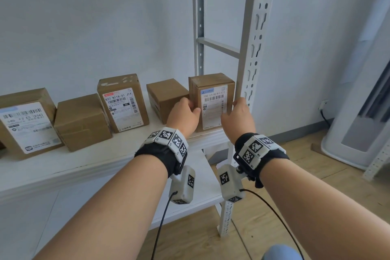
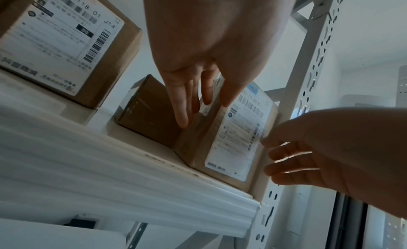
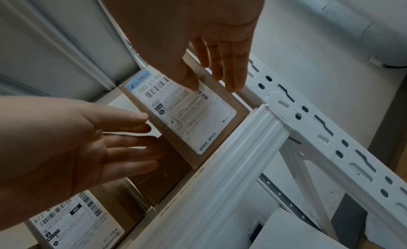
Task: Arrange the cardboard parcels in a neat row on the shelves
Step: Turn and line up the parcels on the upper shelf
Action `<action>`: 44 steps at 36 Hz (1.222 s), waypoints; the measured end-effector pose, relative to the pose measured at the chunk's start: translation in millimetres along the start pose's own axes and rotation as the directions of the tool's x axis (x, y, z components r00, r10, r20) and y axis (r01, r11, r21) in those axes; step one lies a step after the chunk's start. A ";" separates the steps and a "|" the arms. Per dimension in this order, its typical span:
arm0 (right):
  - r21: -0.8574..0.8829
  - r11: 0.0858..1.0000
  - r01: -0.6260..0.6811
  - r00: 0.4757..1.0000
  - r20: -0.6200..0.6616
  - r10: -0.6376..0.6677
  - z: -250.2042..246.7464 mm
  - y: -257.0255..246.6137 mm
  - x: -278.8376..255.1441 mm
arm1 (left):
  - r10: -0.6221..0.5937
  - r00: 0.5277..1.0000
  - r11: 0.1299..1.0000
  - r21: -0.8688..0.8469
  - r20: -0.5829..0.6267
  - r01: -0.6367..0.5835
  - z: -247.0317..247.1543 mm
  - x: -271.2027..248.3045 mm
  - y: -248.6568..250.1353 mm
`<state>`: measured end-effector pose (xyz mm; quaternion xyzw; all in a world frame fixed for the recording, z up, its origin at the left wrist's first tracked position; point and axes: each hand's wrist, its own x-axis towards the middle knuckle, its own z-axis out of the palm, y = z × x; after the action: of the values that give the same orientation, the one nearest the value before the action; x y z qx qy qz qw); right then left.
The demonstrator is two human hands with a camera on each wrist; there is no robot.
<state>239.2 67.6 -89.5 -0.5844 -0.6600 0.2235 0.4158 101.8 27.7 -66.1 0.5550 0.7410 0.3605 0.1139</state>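
A cardboard parcel with a white "700-L5-80" label (image 1: 213, 103) (image 2: 237, 145) (image 3: 189, 117) stands upright at the right end of the white shelf (image 1: 105, 160), close to the rack's upright post (image 1: 257, 38). My left hand (image 1: 191, 107) (image 2: 198, 99) lies along its left side with straight fingers, the thumb on the front face. My right hand (image 1: 237, 105) (image 3: 215, 78) touches its right edge, fingers straight between parcel and post. To the left stand a plain brown parcel (image 1: 166, 97), a labelled one (image 1: 123, 107), another plain one (image 1: 82, 122) and a large labelled one (image 1: 25, 124).
A lower white shelf (image 1: 202, 186) juts out under my wrists. Wooden floor (image 1: 316, 175) lies to the right, where a white rounded appliance (image 1: 358, 133) stands by the wall. Black cables hang from both wrist cameras. Gaps separate the parcels.
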 end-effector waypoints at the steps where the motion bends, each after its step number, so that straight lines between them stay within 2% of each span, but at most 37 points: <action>1: 0.003 1.000 0.012 1.000 -0.011 -0.012 -2.4 -2.6 -0.4 | -0.005 1.000 1.000 0.000 -0.009 0.005 -3.6 -0.2 -1.5; 6: -0.035 0.985 0.168 0.982 -0.085 -0.170 -10.6 -28.3 -5.7 | -0.054 0.994 0.999 0.003 -0.094 0.054 -35.1 -0.1 -14.2; 12: 0.001 0.949 0.314 0.948 -0.063 -0.313 1.2 -72.3 -18.6 | -0.038 0.983 0.992 0.113 -0.181 0.059 -73.7 -1.5 -37.6; 15: 0.032 0.931 0.364 0.931 -0.033 -0.363 17.5 -88.5 -25.1 | 0.047 0.972 0.971 0.237 -0.230 0.009 -91.5 -2.8 -50.2; 19: 0.026 0.913 0.408 0.913 0.025 -0.408 42.6 -103.0 -27.4 | 0.241 0.918 0.884 0.462 -0.316 -0.073 -113.5 2.5 -65.5; 21: 0.012 0.913 0.408 0.910 0.068 -0.408 55.1 -109.1 -24.3 | 0.316 0.903 0.835 0.537 -0.291 -0.120 -121.3 9.5 -72.3; 22: -0.003 0.914 0.406 0.910 0.090 -0.404 61.0 -112.0 -21.8 | 0.324 0.910 0.816 0.563 -0.259 -0.130 -124.0 13.7 -75.8; 25: -0.092 0.918 0.387 0.915 0.166 -0.369 76.5 -120.0 -11.1 | 0.257 0.957 0.797 0.590 -0.134 -0.131 -127.2 25.3 -85.8; 28: -0.190 0.909 0.370 0.916 0.239 -0.323 90.3 -126.3 1.3 | 0.217 0.974 0.789 0.600 -0.067 -0.135 -122.7 33.6 -93.4; 32: -0.328 0.880 0.345 0.910 0.346 -0.228 109.1 -129.6 17.5 | 0.266 0.959 0.741 0.657 -0.102 -0.136 -111.0 44.1 -106.3; 37: -0.434 0.837 0.334 0.894 0.427 -0.136 129.7 -122.7 27.3 | 0.320 0.935 0.743 0.652 -0.151 -0.149 -111.9 52.2 -119.6; 44: -0.434 0.805 0.405 0.884 0.412 -0.222 139.2 -128.8 22.6 | 0.279 0.947 0.744 0.659 -0.160 -0.108 -126.6 56.1 -132.0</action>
<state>51.7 87.9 -59.6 -0.5059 -0.8455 0.0664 0.1575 -88.1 10.5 -49.9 0.5850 0.7652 0.1616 -0.2150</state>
